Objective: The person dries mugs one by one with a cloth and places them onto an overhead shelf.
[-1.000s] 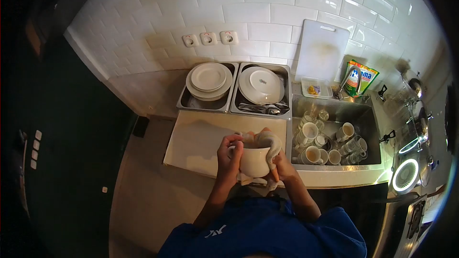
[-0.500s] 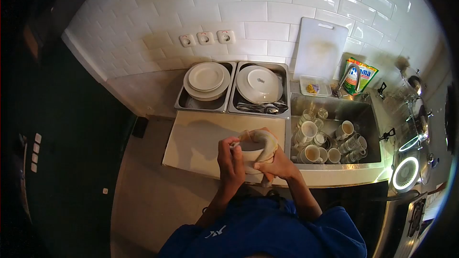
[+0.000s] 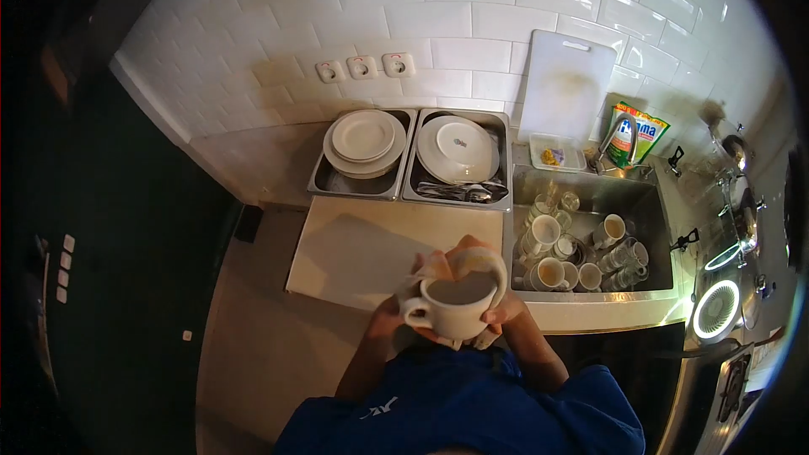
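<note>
A white mug point(image 3: 458, 318) is held in front of my body, above the front edge of the counter. Its mouth is tilted up toward me and its handle points left. My left hand point(image 3: 391, 310) grips the mug's left side, its fingers partly hidden behind the mug. My right hand point(image 3: 506, 310) is closed around the right side, pressing a pale cloth point(image 3: 499, 270) against the mug. The cloth wraps over the far rim, and part of it hangs below the mug.
Metal trays hold stacked plates point(image 3: 362, 135) and cutlery point(image 3: 472, 193). In the sink point(image 3: 661, 240) stand several mugs and glasses under a faucet point(image 3: 618, 131). A cutting board point(image 3: 565, 84) leans on the wall near a detergent pouch point(image 3: 645, 131). A counter point(image 3: 354, 240) lies ahead.
The mug has been turned so its handle now shows at the left, and it is lower and closer to my body. Both hands have shifted around it with the cloth.
</note>
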Demonstrator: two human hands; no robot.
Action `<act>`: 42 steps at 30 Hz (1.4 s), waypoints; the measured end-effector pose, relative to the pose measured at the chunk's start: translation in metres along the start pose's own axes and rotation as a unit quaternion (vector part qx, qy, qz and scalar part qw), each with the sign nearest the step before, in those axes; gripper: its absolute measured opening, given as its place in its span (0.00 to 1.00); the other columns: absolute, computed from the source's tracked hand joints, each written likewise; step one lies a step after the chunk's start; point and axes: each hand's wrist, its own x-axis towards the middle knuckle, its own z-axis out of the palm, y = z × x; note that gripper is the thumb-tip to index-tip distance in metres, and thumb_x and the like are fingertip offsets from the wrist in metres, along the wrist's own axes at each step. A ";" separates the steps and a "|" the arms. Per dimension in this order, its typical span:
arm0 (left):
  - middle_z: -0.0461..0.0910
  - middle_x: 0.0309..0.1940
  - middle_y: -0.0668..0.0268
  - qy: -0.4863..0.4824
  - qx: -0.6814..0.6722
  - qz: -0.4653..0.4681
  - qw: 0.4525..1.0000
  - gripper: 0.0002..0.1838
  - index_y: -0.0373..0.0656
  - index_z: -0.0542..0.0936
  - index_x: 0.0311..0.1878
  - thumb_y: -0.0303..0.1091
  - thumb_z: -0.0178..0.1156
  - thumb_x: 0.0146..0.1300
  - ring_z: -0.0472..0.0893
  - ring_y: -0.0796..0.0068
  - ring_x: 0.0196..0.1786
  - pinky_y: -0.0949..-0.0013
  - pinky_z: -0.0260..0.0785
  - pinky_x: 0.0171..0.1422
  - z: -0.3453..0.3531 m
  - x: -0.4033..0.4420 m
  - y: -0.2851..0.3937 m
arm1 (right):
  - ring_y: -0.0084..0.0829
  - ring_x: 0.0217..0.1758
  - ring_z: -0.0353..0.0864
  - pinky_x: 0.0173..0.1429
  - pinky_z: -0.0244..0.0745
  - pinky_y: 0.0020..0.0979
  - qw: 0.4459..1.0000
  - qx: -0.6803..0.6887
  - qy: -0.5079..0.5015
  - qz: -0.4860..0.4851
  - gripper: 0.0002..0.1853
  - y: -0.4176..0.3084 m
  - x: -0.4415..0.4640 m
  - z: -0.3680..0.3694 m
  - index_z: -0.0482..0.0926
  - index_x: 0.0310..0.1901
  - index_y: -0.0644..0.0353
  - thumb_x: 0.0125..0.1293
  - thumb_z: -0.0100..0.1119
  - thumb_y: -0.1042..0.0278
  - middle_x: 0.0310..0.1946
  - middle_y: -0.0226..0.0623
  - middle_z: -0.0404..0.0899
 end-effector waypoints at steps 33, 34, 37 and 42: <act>0.76 0.49 0.58 -0.047 0.110 0.371 0.921 0.18 0.35 0.69 0.56 0.35 0.51 0.66 0.77 0.65 0.51 0.62 0.69 0.57 0.035 -0.006 0.032 | 0.30 0.58 0.66 0.60 0.64 0.31 0.995 -0.091 -0.026 -0.009 0.51 -0.078 0.040 0.029 0.56 0.63 0.66 0.37 0.76 0.58 0.55 0.39 0.66; 0.73 0.52 0.59 -0.094 0.177 0.406 0.892 0.22 0.38 0.68 0.58 0.41 0.50 0.67 0.74 0.65 0.54 0.62 0.68 0.59 0.023 0.000 0.050 | 0.31 0.60 0.65 0.61 0.63 0.31 0.996 -0.067 -0.047 -0.019 0.52 -0.065 0.037 0.025 0.55 0.64 0.66 0.39 0.75 0.58 0.56 0.39 0.65; 0.65 0.60 0.61 -0.151 0.003 0.394 0.907 0.31 0.44 0.66 0.62 0.57 0.42 0.65 0.65 0.62 0.62 0.58 0.62 0.64 0.028 -0.003 0.083 | 0.32 0.59 0.67 0.62 0.63 0.33 0.998 0.003 -0.039 0.046 0.48 -0.053 0.018 0.022 0.54 0.65 0.66 0.44 0.72 0.61 0.55 0.40 0.67; 0.63 0.63 0.63 -0.167 -0.167 0.412 0.880 0.34 0.47 0.63 0.65 0.62 0.42 0.64 0.61 0.56 0.66 0.51 0.56 0.67 0.065 -0.043 0.087 | 0.31 0.52 0.74 0.54 0.72 0.29 0.995 0.048 0.070 0.047 0.39 -0.039 0.008 0.002 0.56 0.63 0.68 0.52 0.65 0.68 0.51 0.42 0.72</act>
